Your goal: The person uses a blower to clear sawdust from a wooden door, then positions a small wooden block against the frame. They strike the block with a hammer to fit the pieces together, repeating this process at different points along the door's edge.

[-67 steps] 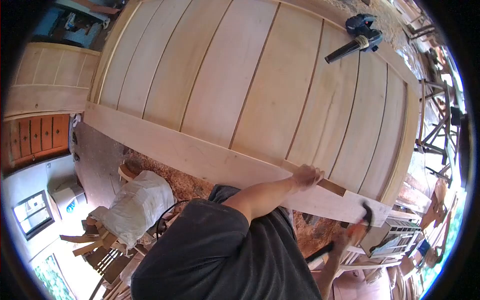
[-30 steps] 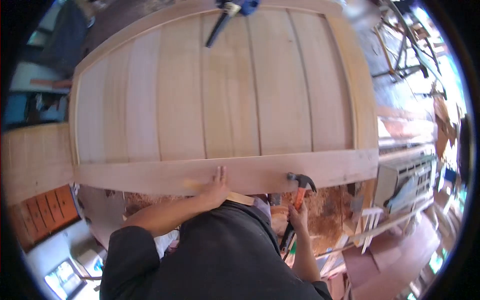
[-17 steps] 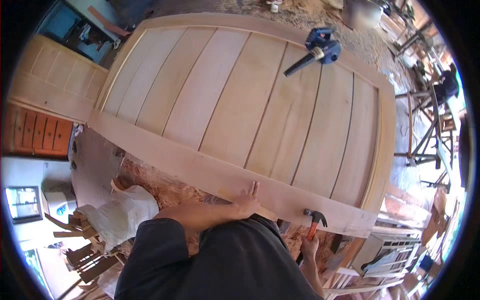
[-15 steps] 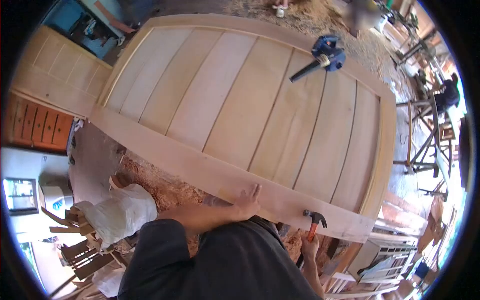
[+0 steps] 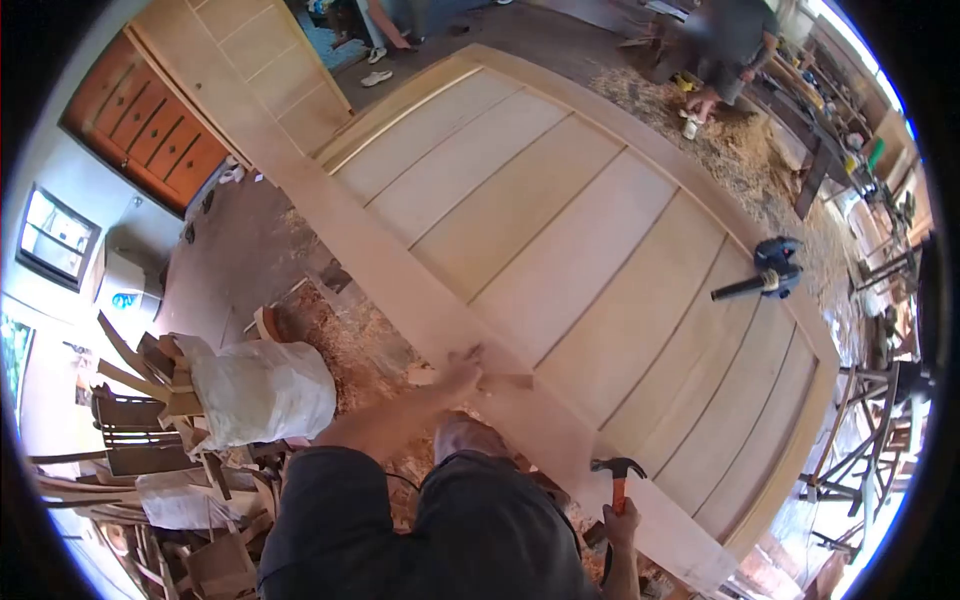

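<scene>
A large panelled wooden door [image 5: 560, 215] lies flat in front of me. At its near edge my left hand [image 5: 462, 370], blurred, is closed round a short wooden strip [image 5: 508, 382] that sticks out on both sides of it. The hand is over the door's near rail. Lower right, my right hand [image 5: 621, 524] grips the orange handle of a claw hammer [image 5: 619, 470], whose head is up beside the same rail. A blue and black blower [image 5: 775, 270] rests on the door's far right part.
A white sack [image 5: 265, 392] with wood offcuts [image 5: 150, 385] stands at the left. Wood shavings [image 5: 345, 345] cover the floor near my legs. A person [image 5: 735, 40] is beyond the door at the upper right. Another wooden door [image 5: 245, 70] is at the upper left.
The view has swung, so the door appears turned and the person beyond it shows more. The strip now shows at my left hand, whose fingers were stretched over the rail before. The hammer stays in my right hand.
</scene>
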A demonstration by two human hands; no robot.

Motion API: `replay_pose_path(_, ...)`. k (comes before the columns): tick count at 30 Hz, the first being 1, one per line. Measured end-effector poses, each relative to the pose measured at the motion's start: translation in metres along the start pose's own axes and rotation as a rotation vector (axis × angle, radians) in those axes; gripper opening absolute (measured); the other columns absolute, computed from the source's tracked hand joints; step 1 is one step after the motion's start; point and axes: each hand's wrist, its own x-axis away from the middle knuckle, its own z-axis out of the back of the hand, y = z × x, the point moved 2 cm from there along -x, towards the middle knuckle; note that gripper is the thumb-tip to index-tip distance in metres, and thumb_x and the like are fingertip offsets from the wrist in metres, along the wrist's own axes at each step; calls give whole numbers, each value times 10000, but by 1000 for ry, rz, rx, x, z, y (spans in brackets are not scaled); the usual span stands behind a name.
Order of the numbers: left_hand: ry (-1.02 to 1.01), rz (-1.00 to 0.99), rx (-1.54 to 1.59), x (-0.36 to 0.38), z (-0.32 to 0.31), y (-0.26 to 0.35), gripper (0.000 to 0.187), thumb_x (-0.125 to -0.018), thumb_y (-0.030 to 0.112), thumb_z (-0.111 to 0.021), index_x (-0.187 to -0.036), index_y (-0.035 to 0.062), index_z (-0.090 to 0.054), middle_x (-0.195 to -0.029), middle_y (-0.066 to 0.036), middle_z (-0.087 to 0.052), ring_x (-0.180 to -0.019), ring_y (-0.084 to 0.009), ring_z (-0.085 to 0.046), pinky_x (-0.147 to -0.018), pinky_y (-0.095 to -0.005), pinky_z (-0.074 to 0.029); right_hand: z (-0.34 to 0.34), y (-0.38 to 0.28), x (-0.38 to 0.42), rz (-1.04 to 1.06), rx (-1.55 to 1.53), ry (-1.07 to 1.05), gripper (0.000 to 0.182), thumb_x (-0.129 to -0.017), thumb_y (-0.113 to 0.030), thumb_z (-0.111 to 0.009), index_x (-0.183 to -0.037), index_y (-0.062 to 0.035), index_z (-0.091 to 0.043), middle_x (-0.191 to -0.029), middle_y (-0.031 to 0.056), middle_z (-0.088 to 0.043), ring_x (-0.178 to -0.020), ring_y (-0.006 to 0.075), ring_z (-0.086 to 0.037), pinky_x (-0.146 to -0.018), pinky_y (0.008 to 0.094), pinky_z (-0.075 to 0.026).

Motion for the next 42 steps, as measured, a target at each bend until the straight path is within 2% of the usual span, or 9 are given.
replay_pose_path(3,67,130,38,-6,65,-97,578,-706,455,-794,-1043,-1,-677,-1566,-224,-272,-1447,-403,-261,-1020,-740,-274,-36,-133,-38,-42,70,-165,284,-753,-190,-770,-904,-32,-588,-698,164,-606,-667,397,-593,-646,448,-491)
replay_pose_path(7,-116,252,-64,-23,160,-192,742,-703,443,-835,-1250,9,-585,-1586,-232,-216,-1466,-431,-171,-1080,-670,-260,-110,-237,-88,255,114,-113,366,-769,-167,-755,-1092,-72,-612,-827,178,-613,-738,399,-589,-699,474,-504)
replay_pose_path(11,305,227,163,-41,173,-342,896,-703,429,-840,-1394,12,-449,-1574,-229,-237,-1432,-428,-241,-1116,-567,-305,-160,-364,-134,387,219,-71,516,-766,-105,-733,-1262,-94,-591,-1041,195,-586,-937,377,-577,-817,465,-492)
replay_pose_path(15,290,366,202,-41,249,-432,892,-744,424,-816,-1410,-12,-414,-1576,-230,-238,-1360,-385,-382,-1061,-506,-409,-191,-407,-142,297,226,-103,594,-761,-82,-728,-1332,-123,-570,-1149,206,-542,-1087,375,-525,-928,462,-450)
replay_pose_path(20,580,564,561,-36,305,-450,664,-720,324,-860,-1200,-54,-600,-1507,-228,-368,-1275,-392,-469,-1004,-498,-463,-199,-433,-146,181,239,-59,512,-772,-96,-726,-1268,-119,-599,-1073,194,-562,-1047,388,-539,-920,487,-446)
replay_pose_path(25,922,589,136,-50,267,-485,620,-753,277,-836,-1211,-63,-593,-1392,-245,-506,-1326,-409,-433,-1091,-490,-398,-205,-455,-151,79,318,-45,350,-803,-160,-726,-1133,-99,-626,-1046,194,-573,-1026,405,-554,-879,494,-461)
replay_pose_path(28,950,702,282,-50,278,-479,633,-778,285,-812,-1238,-77,-572,-1390,-247,-511,-1334,-433,-428,-1123,-497,-359,-216,-460,-157,-3,364,-24,302,-811,-194,-729,-1078,-97,-627,-1052,200,-575,-1019,419,-565,-862,504,-468)
replay_pose_path(38,968,568,173,-51,272,-487,607,-802,235,-786,-1271,-51,-526,-1364,-231,-535,-1281,-446,-480,-1112,-529,-359,-235,-434,-166,5,377,-54,193,-814,-177,-706,-962,-87,-620,-982,230,-579,-948,434,-565,-820,522,-463)
replay_pose_path(42,874,637,196,-54,252,-494,664,-877,331,-712,-1410,27,-459,-1462,-174,-461,-1399,-386,-355,-1135,-479,-345,-228,-452,-167,-91,422,-50,233,-807,-172,-717,-990,-78,-609,-1022,225,-557,-966,435,-558,-839,504,-468)
